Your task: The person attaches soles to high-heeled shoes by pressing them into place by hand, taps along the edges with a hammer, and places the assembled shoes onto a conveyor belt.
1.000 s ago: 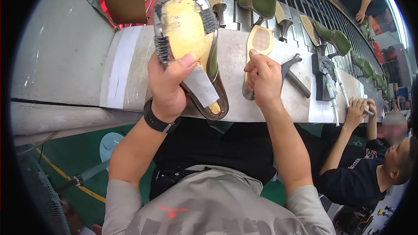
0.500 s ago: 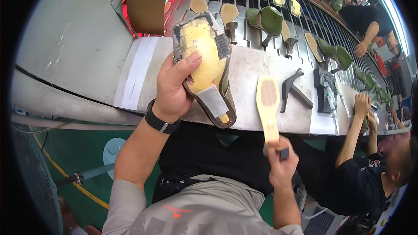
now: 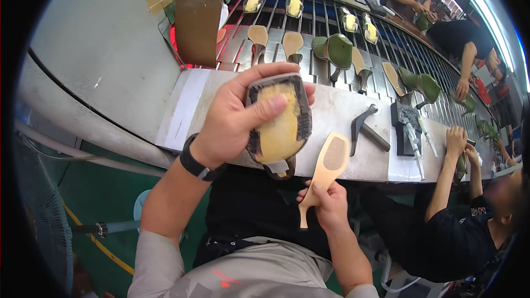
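Note:
My left hand (image 3: pixel 234 113) is closed around a lasted shoe (image 3: pixel 279 132), bottom side up, above the bench edge. Its yellow underside shows, with rough grey-black edges folded in around it; my thumb presses on the yellow part. The heel end of the shoe tilts down and away from view. Lower and to the right, my right hand (image 3: pixel 333 205) grips a beige shoe sole (image 3: pixel 326 165) by its narrow middle. The sole's broad front, with a darker oval patch, points up and right; its narrow end points down. Shoe and sole are apart.
On the bench (image 3: pixel 232 77) lie a hammer-like tool (image 3: pixel 369 132) and a black box (image 3: pixel 406 118) with syringe-like tubes. Beyond, a slatted conveyor carries beige soles (image 3: pixel 258 36), green shoes (image 3: pixel 337 52) and yellow-bottomed lasted shoes (image 3: pixel 294 5). A co-worker (image 3: pixel 461 209) sits at the right.
My left hand has tilted the shoe so its bottom looks shorter. My right hand has moved left, turning the sole and now gripping its middle. The view has shifted slightly.

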Demonstrator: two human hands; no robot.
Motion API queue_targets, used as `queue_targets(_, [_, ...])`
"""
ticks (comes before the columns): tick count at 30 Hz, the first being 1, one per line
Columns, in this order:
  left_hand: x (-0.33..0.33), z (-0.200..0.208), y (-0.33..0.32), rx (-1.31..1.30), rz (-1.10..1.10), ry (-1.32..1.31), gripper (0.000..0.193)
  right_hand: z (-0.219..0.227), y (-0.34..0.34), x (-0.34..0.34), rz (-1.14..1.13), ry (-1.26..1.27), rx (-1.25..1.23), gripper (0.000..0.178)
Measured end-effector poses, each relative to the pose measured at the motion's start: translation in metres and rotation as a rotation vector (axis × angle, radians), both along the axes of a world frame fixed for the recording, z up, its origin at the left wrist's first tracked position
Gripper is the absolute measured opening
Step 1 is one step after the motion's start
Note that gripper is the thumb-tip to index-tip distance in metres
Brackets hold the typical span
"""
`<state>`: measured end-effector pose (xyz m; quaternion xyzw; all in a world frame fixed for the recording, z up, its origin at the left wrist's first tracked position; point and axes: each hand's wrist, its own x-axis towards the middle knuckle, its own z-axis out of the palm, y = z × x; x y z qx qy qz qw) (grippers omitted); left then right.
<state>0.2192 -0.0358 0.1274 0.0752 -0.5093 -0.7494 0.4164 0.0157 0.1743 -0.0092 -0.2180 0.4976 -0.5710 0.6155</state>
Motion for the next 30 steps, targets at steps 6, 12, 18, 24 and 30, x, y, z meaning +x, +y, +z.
queue_targets(6, [0.005,0.005,0.025,-0.058,0.020,-0.019,0.051,0.082,-0.003,0.030,0.027,0.085,-0.493,0.050])
queue_targets(12, [0.003,0.013,0.039,-0.081,0.018,-0.062,0.048,0.136,-0.027,0.056,0.124,0.308,-0.451,0.026])
queue_targets(18, [0.019,0.008,0.038,-0.110,0.055,-0.066,0.044,0.163,-0.029,0.057,0.203,0.128,-0.427,0.056])
queue_targets(24, [0.016,0.012,0.035,-0.054,0.044,-0.013,0.049,0.116,-0.027,0.045,0.581,0.401,-0.704,0.037])
queue_targets(30, [0.019,0.009,0.036,-0.096,0.014,-0.065,0.047,0.150,-0.040,0.078,0.153,0.143,-0.378,0.030])
